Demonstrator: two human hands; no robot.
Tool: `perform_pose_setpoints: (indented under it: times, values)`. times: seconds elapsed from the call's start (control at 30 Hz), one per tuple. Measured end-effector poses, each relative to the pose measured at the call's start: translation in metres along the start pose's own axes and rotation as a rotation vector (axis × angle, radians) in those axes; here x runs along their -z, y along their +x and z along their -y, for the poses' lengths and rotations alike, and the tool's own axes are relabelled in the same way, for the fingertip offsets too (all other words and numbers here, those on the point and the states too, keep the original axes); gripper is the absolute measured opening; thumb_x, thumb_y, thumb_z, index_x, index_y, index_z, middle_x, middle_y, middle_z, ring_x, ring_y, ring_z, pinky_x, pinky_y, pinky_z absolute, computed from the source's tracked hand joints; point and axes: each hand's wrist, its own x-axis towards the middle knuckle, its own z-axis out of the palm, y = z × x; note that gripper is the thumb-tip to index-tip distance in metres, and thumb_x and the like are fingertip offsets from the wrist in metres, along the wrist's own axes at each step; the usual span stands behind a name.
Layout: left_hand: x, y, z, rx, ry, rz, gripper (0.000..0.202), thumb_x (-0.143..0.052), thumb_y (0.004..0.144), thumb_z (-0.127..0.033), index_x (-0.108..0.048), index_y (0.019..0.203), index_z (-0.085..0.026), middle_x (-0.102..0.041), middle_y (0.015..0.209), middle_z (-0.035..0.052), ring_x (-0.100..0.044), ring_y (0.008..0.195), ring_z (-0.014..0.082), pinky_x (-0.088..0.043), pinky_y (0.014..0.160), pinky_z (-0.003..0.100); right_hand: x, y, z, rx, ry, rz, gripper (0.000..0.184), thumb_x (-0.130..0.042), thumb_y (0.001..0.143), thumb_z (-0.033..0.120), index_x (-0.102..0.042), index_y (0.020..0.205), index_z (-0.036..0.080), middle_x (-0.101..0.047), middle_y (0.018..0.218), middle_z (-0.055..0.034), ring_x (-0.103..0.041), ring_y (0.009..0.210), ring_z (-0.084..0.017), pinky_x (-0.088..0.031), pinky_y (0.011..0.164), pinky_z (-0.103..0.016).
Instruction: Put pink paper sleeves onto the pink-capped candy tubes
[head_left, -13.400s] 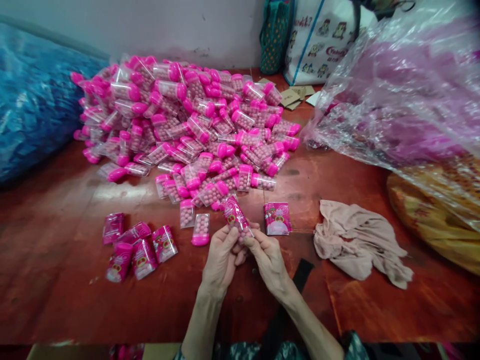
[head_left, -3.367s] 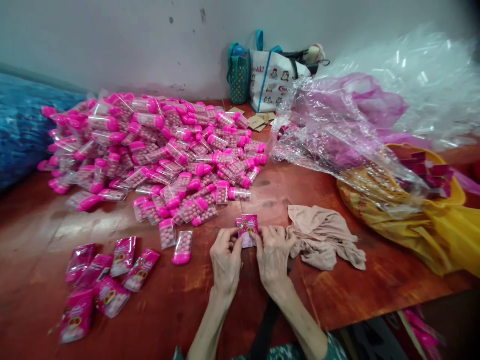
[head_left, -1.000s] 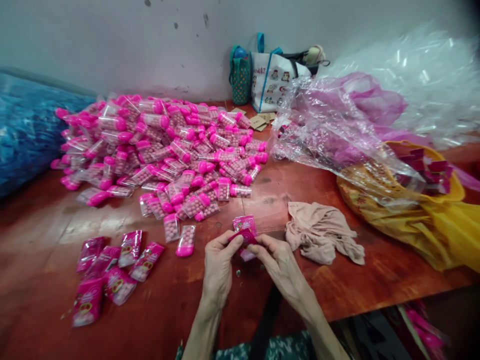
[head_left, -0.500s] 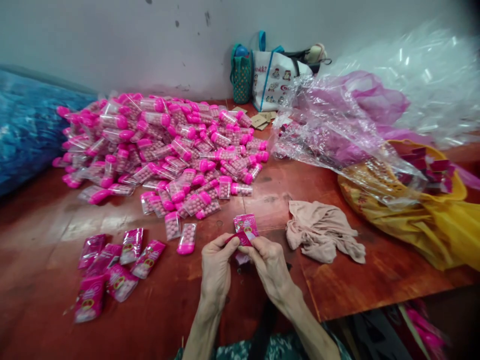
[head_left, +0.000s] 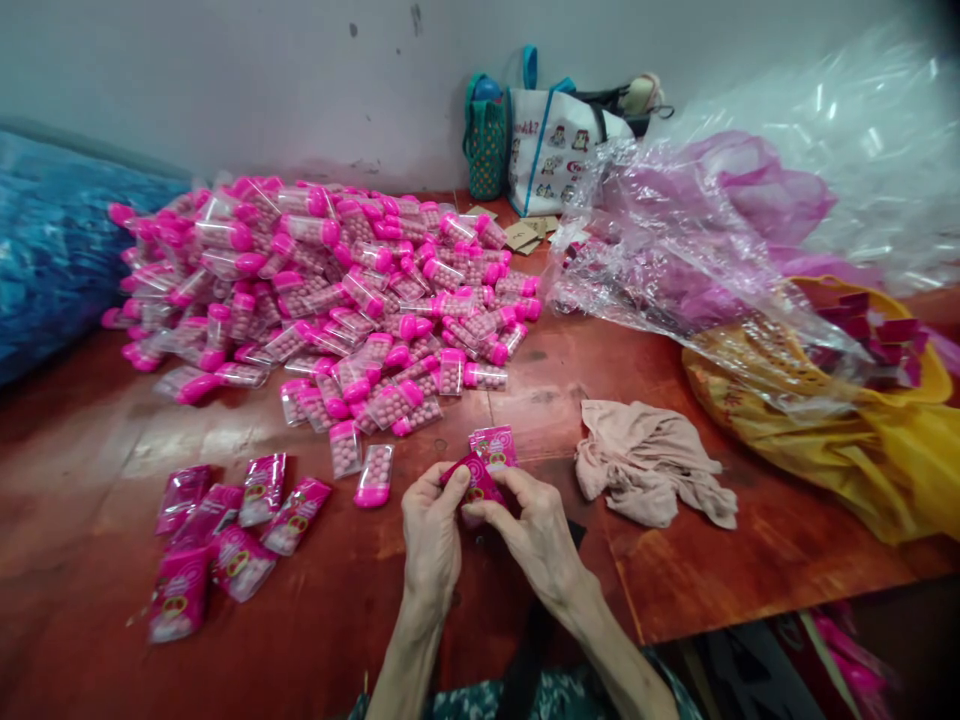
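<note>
My left hand (head_left: 430, 530) and my right hand (head_left: 534, 531) meet near the table's front edge, both pinched on one pink printed sleeve (head_left: 472, 482) held between them. Just beyond it, a small stack of flat pink sleeves (head_left: 494, 444) lies on the red table (head_left: 750, 560). Two clear candy bottles with pink caps (head_left: 361, 462) lie left of my hands. Behind them spreads a big heap of the same bottles (head_left: 322, 280). Several bottles wrapped in pink sleeves (head_left: 225, 535) lie at the front left.
A crumpled beige cloth (head_left: 645, 462) lies right of my hands. Clear plastic bags (head_left: 690, 250) and a yellow sack (head_left: 862, 430) fill the right side. A blue bag (head_left: 52, 250) is at the left. Tote bags (head_left: 547, 130) stand against the wall.
Over the last second both hands stayed on the pink sleeve and turned it, so its printed face now shows more. Nothing else on the table moved.
</note>
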Motion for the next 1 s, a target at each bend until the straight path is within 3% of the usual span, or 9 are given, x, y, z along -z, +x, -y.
perform_pose_setpoints:
  times: [0.2, 0.43, 0.63, 0.77, 0.83, 0.9, 1.0]
  values:
    - [0.004, 0.001, 0.009, -0.126, 0.021, -0.05, 0.011, -0.067, 0.066, -0.021, -0.059, 0.063, -0.014, -0.053, 0.055, -0.0047, -0.045, 0.05, 0.0055, -0.037, 0.048, 0.015, -0.003, -0.001, -0.002, 0.002, -0.037, -0.029, 0.023, -0.049, 0.083, 0.017, -0.049, 0.06, 0.017, -0.049, 0.059, 0.0035, -0.045, 0.053, -0.009, -0.032, 0.051, -0.019]
    - [-0.002, -0.002, 0.013, -0.094, -0.075, -0.098, 0.015, -0.067, 0.065, -0.02, -0.056, 0.057, -0.014, -0.048, 0.052, -0.0061, -0.042, 0.047, 0.0046, -0.035, 0.047, 0.015, -0.011, -0.004, -0.004, 0.064, -0.153, -0.046, 0.034, -0.043, 0.087, 0.024, -0.041, 0.054, 0.017, -0.04, 0.055, 0.0037, -0.04, 0.051, -0.009, -0.027, 0.049, -0.021]
    - [-0.005, -0.002, 0.012, -0.098, -0.095, -0.108, 0.012, -0.065, 0.068, -0.019, -0.059, 0.059, -0.013, -0.053, 0.053, -0.005, -0.045, 0.048, 0.0047, -0.037, 0.048, 0.015, -0.006, -0.001, -0.007, 0.052, -0.072, -0.006, 0.031, -0.042, 0.088, 0.025, -0.051, 0.059, 0.017, -0.047, 0.057, 0.0022, -0.045, 0.053, -0.01, -0.032, 0.05, -0.021]
    - [0.002, 0.004, 0.01, -0.086, -0.081, -0.082, 0.006, -0.068, 0.064, -0.017, -0.064, 0.067, -0.013, -0.061, 0.061, -0.002, -0.053, 0.055, 0.0071, -0.043, 0.055, 0.017, -0.002, 0.003, -0.008, 0.036, -0.042, -0.015, 0.01, -0.053, 0.082, 0.024, -0.061, 0.08, 0.018, -0.059, 0.074, -0.0014, -0.054, 0.068, -0.014, -0.039, 0.063, -0.022]
    - [0.004, 0.006, 0.009, -0.039, -0.121, -0.07, 0.009, -0.07, 0.061, -0.016, -0.064, 0.067, -0.013, -0.062, 0.063, -0.0015, -0.054, 0.056, 0.0074, -0.044, 0.055, 0.018, -0.004, 0.003, -0.009, 0.022, -0.04, -0.053, 0.011, -0.06, 0.077, 0.023, -0.061, 0.086, 0.018, -0.061, 0.079, -0.0019, -0.055, 0.071, -0.015, -0.04, 0.066, -0.023]
    - [0.005, 0.007, 0.009, 0.001, -0.156, -0.054, 0.011, -0.072, 0.059, -0.016, -0.065, 0.066, -0.013, -0.063, 0.062, -0.0015, -0.054, 0.055, 0.0073, -0.044, 0.054, 0.018, -0.006, 0.003, -0.009, 0.021, -0.032, -0.076, 0.006, -0.058, 0.078, 0.021, -0.063, 0.082, 0.018, -0.061, 0.075, -0.0008, -0.054, 0.067, -0.014, -0.04, 0.063, -0.022]
    - [0.006, 0.008, 0.009, 0.027, -0.169, -0.033, 0.012, -0.072, 0.058, -0.017, -0.064, 0.065, -0.012, -0.062, 0.061, -0.0009, -0.054, 0.054, 0.0077, -0.044, 0.054, 0.018, -0.007, 0.003, -0.01, 0.036, -0.022, -0.049, 0.018, -0.05, 0.084, 0.019, -0.062, 0.071, 0.017, -0.059, 0.068, 0.0003, -0.052, 0.06, -0.012, -0.038, 0.057, -0.021]
